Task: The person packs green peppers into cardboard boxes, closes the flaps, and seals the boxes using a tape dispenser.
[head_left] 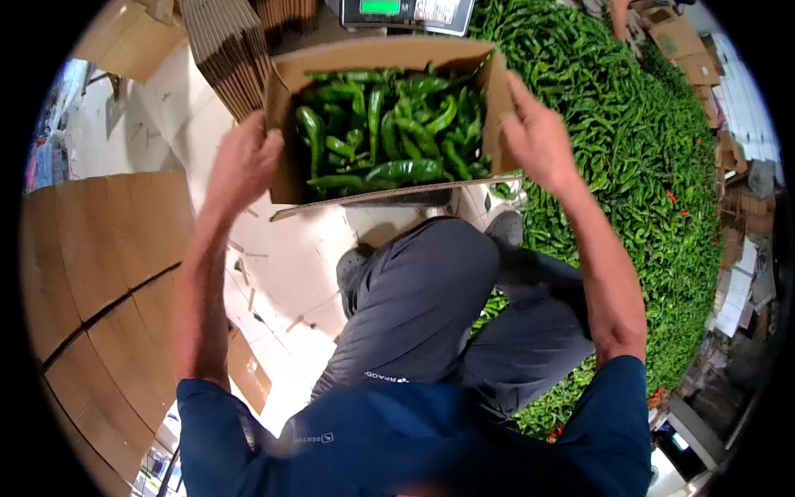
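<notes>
An open cardboard box point(381, 53), filled with long green peppers point(406, 141), is held up in front of me above my knees. My left hand point(247, 159) is closed on the box's left side wall, fingers wrapped over its edge. On the opposite side, my right hand point(540, 139) grips the right wall near its upper corner. The glossy peppers lie at mixed angles inside. Just beyond the box is a digital scale point(407, 12) with a lit green display, partly cut off by the view's edge.
A large heap of green peppers point(629, 157) with a few red ones covers the floor on the right. Folded cardboard point(219, 50) is stacked at the upper left. Big brown cartons point(108, 248) stand at left. Part of another person's arm point(619, 16) shows at top right.
</notes>
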{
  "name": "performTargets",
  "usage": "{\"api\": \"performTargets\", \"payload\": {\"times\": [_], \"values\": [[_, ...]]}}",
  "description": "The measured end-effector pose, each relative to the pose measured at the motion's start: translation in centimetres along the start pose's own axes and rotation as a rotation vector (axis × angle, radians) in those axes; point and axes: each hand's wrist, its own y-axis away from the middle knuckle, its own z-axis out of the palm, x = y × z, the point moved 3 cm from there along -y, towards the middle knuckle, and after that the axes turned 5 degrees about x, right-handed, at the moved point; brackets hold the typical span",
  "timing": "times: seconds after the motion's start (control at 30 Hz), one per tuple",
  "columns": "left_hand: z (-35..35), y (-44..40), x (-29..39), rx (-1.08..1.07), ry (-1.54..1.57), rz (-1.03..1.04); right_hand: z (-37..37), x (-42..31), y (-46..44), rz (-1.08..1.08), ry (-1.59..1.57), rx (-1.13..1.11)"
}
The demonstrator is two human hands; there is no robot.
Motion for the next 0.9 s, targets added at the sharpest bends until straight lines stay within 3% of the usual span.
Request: {"api": "performTargets", "payload": {"times": [0.07, 0.13, 0.17, 0.27, 0.3, 0.43, 0.5, 0.6, 0.73, 0.77, 0.83, 0.9], "values": [[0.5, 0.0, 0.1, -0.027, -0.027, -0.048, -1.7, -1.6, -0.1, -0.074, -0.022, 0.037], [2.0, -0.8, -1.0, -0.061, -0.14, -0.096, 3.0, 0.6, -0.1, 0.021, 0.066, -0.058], [4.9, -1.4, -4.0, -0.029, -0.103, 0.078, 4.7, 1.5, 0.3, 0.065, 0.108, -0.1], [4.0, -1.2, -4.5, -0.043, -0.18, 0.056, 3.6, 1.1, 0.7, 0.003, 0.072, -0.089], [2.5, -1.1, -3.9, -0.111, -0.226, -0.081, 2.8, 1.3, 0.5, -0.015, 0.0, -0.062], [1.0, 0.6, -1.7, -0.008, 0.151, -0.049, 0.0, -1.4, 0.3, -0.045, -0.034, -0.013], [3.5, 0.3, -3.7, 0.019, -0.163, -0.057, 3.6, 0.8, 0.6, -0.016, 0.144, -0.101], [3.7, -0.4, -3.4, 0.0, -0.175, 0.209, 3.8, 0.6, 0.5, -0.026, 0.124, -0.057], [0.6, 0.7, -0.1, -0.034, 0.058, -0.085, 0.9, -0.3, 0.4, -0.029, -0.02, 0.008], [2.1, 0.6, -1.7, -0.045, 0.048, -0.071, 1.4, -0.2, 0.5, -0.069, -0.051, 0.026], [4.5, -0.8, -3.9, -0.036, 0.033, -0.012, 4.8, 1.2, 0.9, 0.146, 0.035, -0.122], [4.2, -1.0, -3.3, -0.058, -0.076, 0.004, 4.2, 1.2, 0.8, 0.043, 0.136, -0.116]]}}
